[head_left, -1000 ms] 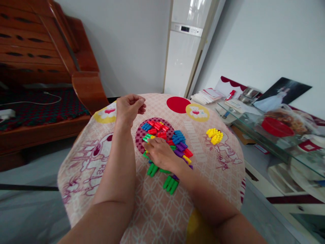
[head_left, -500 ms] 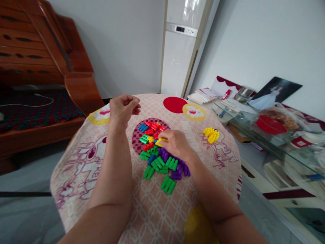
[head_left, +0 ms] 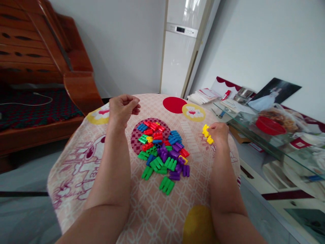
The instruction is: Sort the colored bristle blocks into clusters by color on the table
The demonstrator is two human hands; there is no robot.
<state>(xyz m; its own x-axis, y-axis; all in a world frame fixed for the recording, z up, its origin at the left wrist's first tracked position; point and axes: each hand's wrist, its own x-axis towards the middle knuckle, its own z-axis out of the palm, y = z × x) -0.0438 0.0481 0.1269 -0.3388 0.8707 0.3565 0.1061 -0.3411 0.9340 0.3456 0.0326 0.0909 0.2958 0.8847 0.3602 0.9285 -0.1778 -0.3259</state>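
Note:
At the table's right side, my right hand (head_left: 219, 133) is closed at a small group of yellow plastic blocks (head_left: 206, 129). Its fingertips pinch a yellow block, mostly hidden by the fingers. My left hand (head_left: 124, 106) hovers over the far left part of the table, fingers curled and thumb against them, with nothing visible in it. Between my arms lies a loose pile of ribbed plastic blocks: green ones (head_left: 167, 185) nearest me, purple ones (head_left: 174, 175) to the right, blue ones (head_left: 174, 138) and red ones (head_left: 149, 132) farther back. A few yellow pieces are mixed in.
A patterned cloth (head_left: 152, 217) covers the round table. To the right stands a glass-topped cabinet (head_left: 254, 130) with papers, a red bowl (head_left: 270, 125) and a photo (head_left: 276, 89). A wooden bench (head_left: 83, 91) is at the left, a tall white appliance (head_left: 177, 61) behind.
My right hand has moved right, from the mixed pile to the yellow group, carrying a yellow block. Blue and red blocks it covered now show. My left hand stays in place.

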